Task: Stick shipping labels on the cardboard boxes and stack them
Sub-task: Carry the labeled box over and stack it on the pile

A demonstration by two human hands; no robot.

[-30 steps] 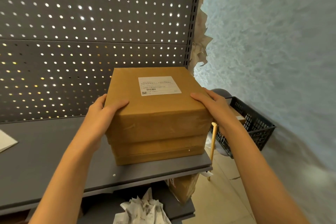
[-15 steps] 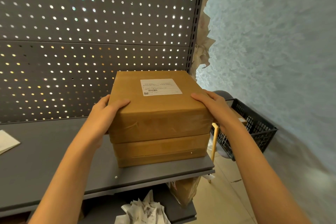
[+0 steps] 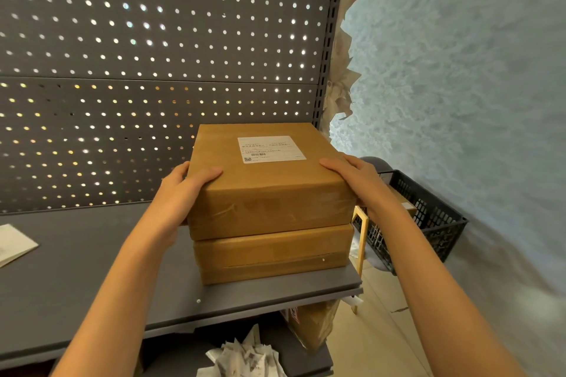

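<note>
A black plastic basket (image 3: 428, 217) sits at the right of the frame, just beyond the right end of the grey shelf (image 3: 76, 278), with a brown parcel partly visible inside it. A pale wooden leg (image 3: 363, 242) stands between the shelf end and the basket. Behind the shelf, a grey pegboard (image 3: 153, 55) fills the upper left of the frame, light showing through its holes. A white sheet of paper (image 3: 13, 243) lies at the far left edge on the shelf. Below the shelf's front lip, crumpled white paper scraps (image 3: 245, 358) and another brown wrapped parcel (image 3: 315, 327) occupy a lower level.

At centre, the top box (image 3: 269, 193) rests squarely on the bottom box (image 3: 272, 254); both are brown cardboard wrapped in clear film. A white shipping label (image 3: 271, 149) is stuck on the upper face of the top box, toward its far right. It carries a barcode and a small square code, but the printed lines are too small to read.

The left hand (image 3: 183, 190) grips the top box's left side, thumb lying across the top near the front corner. The right hand (image 3: 358, 184) holds the right side, fingers spread flat over the top edge.

The stack stands at the shelf's right end, its front close to the shelf's lip. Open grey surface stretches left of the boxes up to the paper.
</note>
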